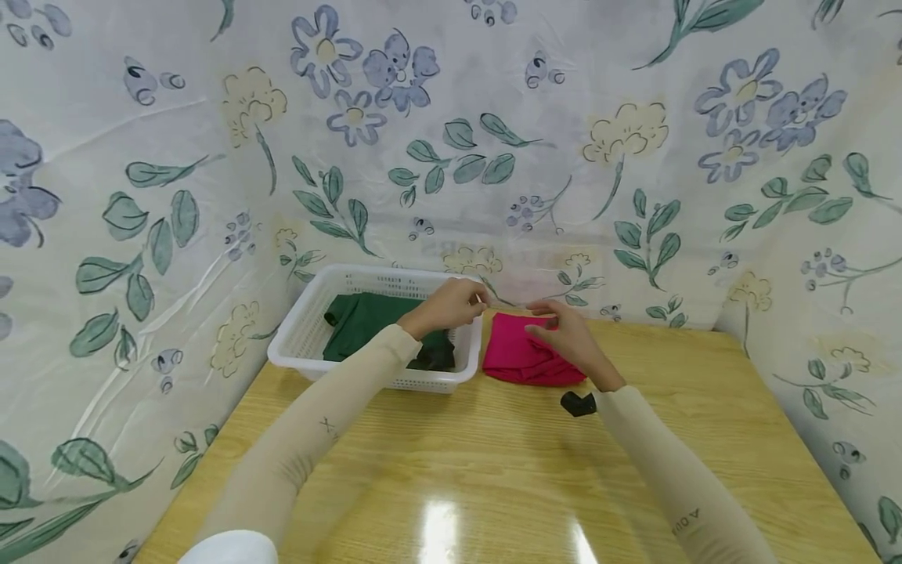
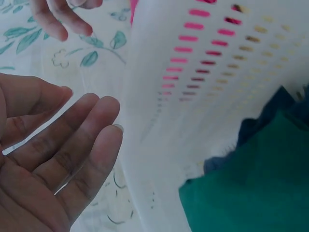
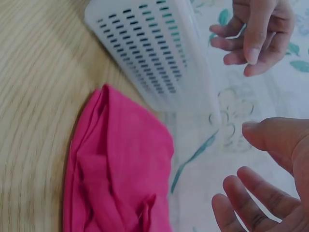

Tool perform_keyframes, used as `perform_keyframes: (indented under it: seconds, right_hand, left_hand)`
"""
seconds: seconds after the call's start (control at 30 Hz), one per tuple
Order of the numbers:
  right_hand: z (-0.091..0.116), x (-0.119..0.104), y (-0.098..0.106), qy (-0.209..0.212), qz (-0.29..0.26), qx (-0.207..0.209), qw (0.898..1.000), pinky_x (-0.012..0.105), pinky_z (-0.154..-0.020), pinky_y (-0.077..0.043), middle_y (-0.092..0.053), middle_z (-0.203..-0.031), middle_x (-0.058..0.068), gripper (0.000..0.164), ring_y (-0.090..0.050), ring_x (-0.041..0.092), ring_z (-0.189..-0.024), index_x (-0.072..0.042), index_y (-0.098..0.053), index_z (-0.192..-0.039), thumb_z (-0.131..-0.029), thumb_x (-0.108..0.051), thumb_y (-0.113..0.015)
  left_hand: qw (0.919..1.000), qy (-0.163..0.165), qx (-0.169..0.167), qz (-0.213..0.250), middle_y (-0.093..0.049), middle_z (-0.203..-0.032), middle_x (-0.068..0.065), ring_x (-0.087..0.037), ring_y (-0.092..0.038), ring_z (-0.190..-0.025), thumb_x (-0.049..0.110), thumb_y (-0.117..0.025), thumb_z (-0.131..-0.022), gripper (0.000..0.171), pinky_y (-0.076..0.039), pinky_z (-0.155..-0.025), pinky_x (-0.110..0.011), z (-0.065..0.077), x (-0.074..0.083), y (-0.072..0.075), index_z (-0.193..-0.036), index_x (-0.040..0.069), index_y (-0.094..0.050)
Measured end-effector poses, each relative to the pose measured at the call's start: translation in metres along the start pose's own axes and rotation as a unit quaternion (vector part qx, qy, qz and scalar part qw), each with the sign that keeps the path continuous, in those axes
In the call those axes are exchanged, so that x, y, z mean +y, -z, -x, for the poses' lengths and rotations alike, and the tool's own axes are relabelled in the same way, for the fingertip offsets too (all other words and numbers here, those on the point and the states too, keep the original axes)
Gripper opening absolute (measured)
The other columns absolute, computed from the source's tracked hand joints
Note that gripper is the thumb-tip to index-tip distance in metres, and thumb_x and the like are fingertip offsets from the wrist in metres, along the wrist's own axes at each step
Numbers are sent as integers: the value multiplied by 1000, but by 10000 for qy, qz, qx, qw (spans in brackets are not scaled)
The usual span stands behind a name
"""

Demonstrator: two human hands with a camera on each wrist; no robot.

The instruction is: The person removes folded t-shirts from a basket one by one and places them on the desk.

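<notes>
A folded pink cloth (image 1: 517, 352) lies on the table just right of a white plastic basket (image 1: 303, 362). Inside the basket is a green cloth (image 1: 373, 317), with a darker piece (image 1: 435, 356) at its near right corner. My left hand (image 1: 447, 304) hovers over the basket's right rim, fingers loosely bent and holding nothing. Above the pink cloth is my right hand (image 1: 567, 333), its thumb and fingers spread apart with nothing between them. In the right wrist view the pink cloth (image 3: 125, 159) shows several folded layers, and both hands are raised off it.
A small black object (image 1: 578, 404) sits on the wooden table (image 1: 493, 462) beside the right sleeve. Floral-patterned sheeting (image 1: 493, 157) rises behind the table and on both sides. The basket's back stands close to that sheeting.
</notes>
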State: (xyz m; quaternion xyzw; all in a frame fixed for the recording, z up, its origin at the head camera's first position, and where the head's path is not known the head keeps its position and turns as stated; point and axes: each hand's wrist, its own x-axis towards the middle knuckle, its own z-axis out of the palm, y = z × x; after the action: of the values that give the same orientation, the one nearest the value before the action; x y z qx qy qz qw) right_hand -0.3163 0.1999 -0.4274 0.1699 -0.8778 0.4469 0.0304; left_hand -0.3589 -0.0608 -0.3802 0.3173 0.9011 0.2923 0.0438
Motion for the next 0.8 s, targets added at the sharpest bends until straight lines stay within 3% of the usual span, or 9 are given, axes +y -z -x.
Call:
perform_keyframes:
  seconds: [0.2, 0.43, 0.8]
  right_hand:
    - [-4, -17, -7, 63, -81, -75, 9999, 40, -80, -55, -64, -134, 16, 43, -65, 30, -105, -11, -62, -137, -97, -19, -75]
    - [-10, -30, -20, 203, -317, -245, 9990, 44, -87, -57, -65, -133, 20, 44, -64, 34, -110, -8, -60, -138, -97, -16, -74]
    - [-19, -53, -49, 273, -900, -505, 9943, 42, -89, -56, -65, -132, 18, 43, -63, 31, -110, -10, -60, -139, -98, -14, -72]
  left_hand:
    - [10000, -6, 33, 92, -73, -97, -17, -22, -69, -72, 10, -59, -105, 20, -55, -63, -31, 10, -11, 10, -112, -2, -72]
    - [9986, 202, 5, 493, -71, -98, -17, -36, -71, -81, 9, -57, -105, 20, -57, -67, -35, 26, -30, 19, -113, -3, -71]
    - [9953, 731, 140, 619, -71, -99, -19, -31, -70, -79, 11, -55, -107, 26, -56, -67, -35, 49, -59, 33, -119, -7, -69]
